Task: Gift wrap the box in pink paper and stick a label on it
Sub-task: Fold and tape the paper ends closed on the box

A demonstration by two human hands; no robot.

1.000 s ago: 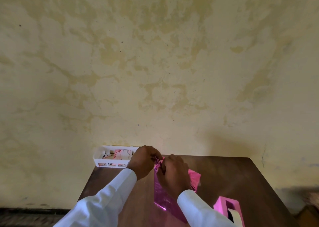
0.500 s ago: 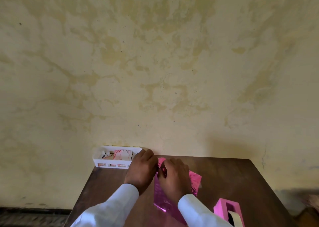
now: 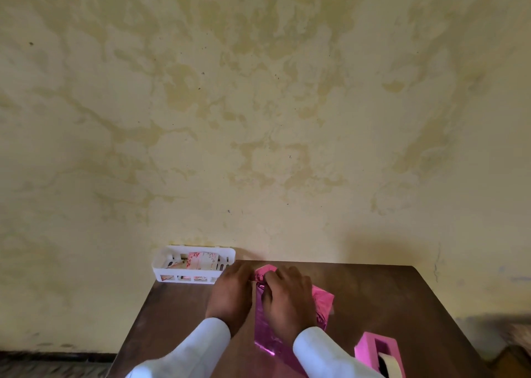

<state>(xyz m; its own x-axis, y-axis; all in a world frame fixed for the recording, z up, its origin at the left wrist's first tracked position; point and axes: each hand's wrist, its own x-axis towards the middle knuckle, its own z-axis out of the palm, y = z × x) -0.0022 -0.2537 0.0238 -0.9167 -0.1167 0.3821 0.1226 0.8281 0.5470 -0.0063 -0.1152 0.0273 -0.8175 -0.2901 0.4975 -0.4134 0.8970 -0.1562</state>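
Observation:
Shiny pink wrapping paper (image 3: 323,303) lies crumpled over the box on the brown table (image 3: 373,297); the box itself is hidden under the paper and my hands. My right hand (image 3: 287,300) lies on top of the paper, its fingers curled onto the fold at the far end. Beside it, my left hand (image 3: 231,294) rests at the paper's left edge, fingertips touching the same far fold. Both wrists wear white sleeves.
A white plastic basket (image 3: 161,265) holding a floral card or labels stands at the table's far left corner against the stained wall. A pink tape dispenser (image 3: 373,351) with a roll of tape sits near the right front.
Both hands have lowered and slid slightly away from me along the paper. The left hand, curled and raised earlier, now lies flatter beside the fold. The paper's far end is pressed lower.

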